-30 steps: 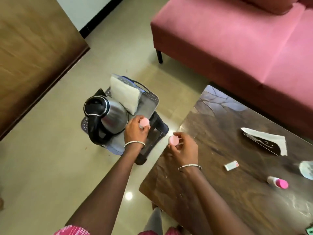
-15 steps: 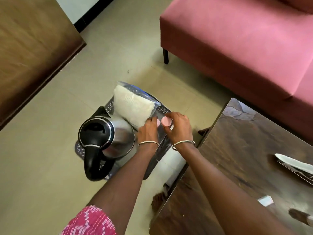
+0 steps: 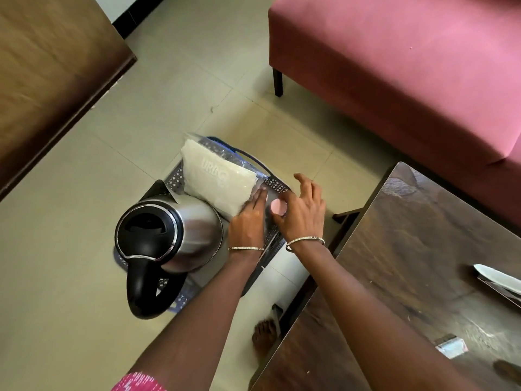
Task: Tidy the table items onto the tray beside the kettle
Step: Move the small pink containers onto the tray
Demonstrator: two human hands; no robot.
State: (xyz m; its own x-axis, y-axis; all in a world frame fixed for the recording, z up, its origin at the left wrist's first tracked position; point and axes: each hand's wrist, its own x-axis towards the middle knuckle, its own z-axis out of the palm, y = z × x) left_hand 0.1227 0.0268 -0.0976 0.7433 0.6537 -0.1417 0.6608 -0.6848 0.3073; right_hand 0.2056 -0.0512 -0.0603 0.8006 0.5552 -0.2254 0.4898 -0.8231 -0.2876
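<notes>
The grey perforated tray (image 3: 279, 184) rests on a low stand on the floor. A steel kettle (image 3: 180, 235) with a black lid and handle stands on its left part. A clear bag of white sheets (image 3: 220, 180) leans at the tray's back. My left hand (image 3: 247, 224) lies flat with straight fingers against the bag's right edge, and I see nothing in it. My right hand (image 3: 304, 213) is just above the tray's right part. Its thumb and first fingers pinch a small pink-capped item (image 3: 277, 206), and the other fingers are spread.
A dark wooden table (image 3: 417, 244) is at the right, with a white sheet (image 3: 499, 277) and a small packet (image 3: 451, 345) on it. A pink sofa (image 3: 394, 66) stands behind it. Brown wooden furniture (image 3: 42, 66) is at the left. A bare foot (image 3: 264, 334) stands by the table edge.
Both hands moved from the table edge over to the tray, each carrying a pink-capped item. The left hand's item is no longer visible, and that hand now lies flat against the bag.
</notes>
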